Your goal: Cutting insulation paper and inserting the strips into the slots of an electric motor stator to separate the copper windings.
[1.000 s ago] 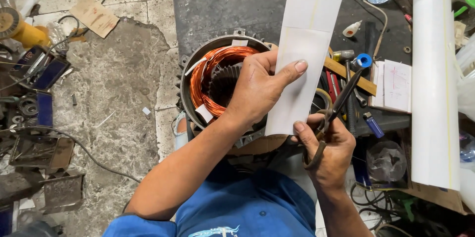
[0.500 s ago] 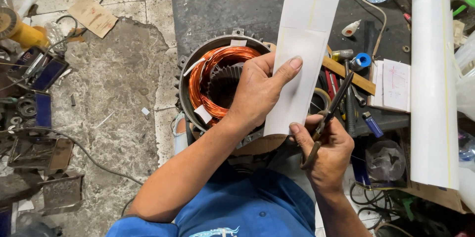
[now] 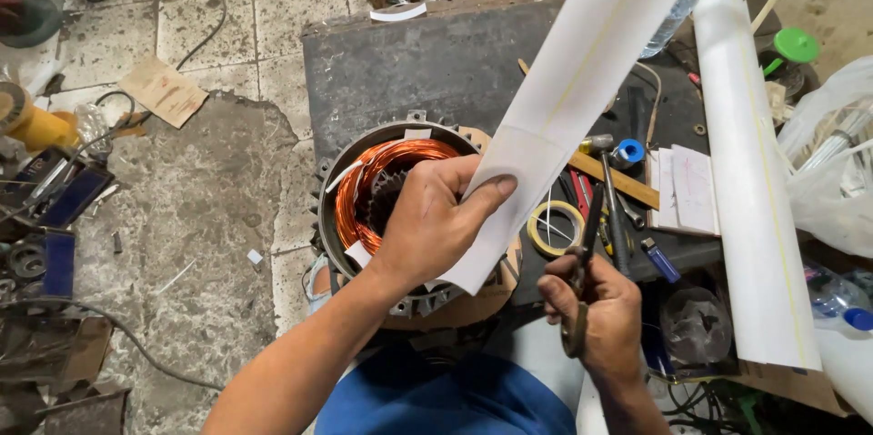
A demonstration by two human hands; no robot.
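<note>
My left hand (image 3: 436,221) grips the lower end of a long white paper strip (image 3: 582,80) that rises up and to the right. Under that hand lies a round motor stator (image 3: 364,171) with copper windings, resting on the dark workbench (image 3: 409,62). My right hand (image 3: 596,317) holds a pair of scissors (image 3: 582,262) just to the right of the strip's lower end, blades pointing up and away from me. The blades are apart from the paper.
A roll of white sheet (image 3: 750,190) lies along the bench's right side. Between it and the stator sit a tape ring (image 3: 556,226), a wooden stick (image 3: 614,179), small tools and folded papers (image 3: 687,190). Plastic bottles (image 3: 832,303) and cluttered parts surround the bench on a cracked tile floor (image 3: 191,217).
The scissors have swung from a slant beside the strip to nearly upright. My left hand keeps its grip on the strip over the stator.
</note>
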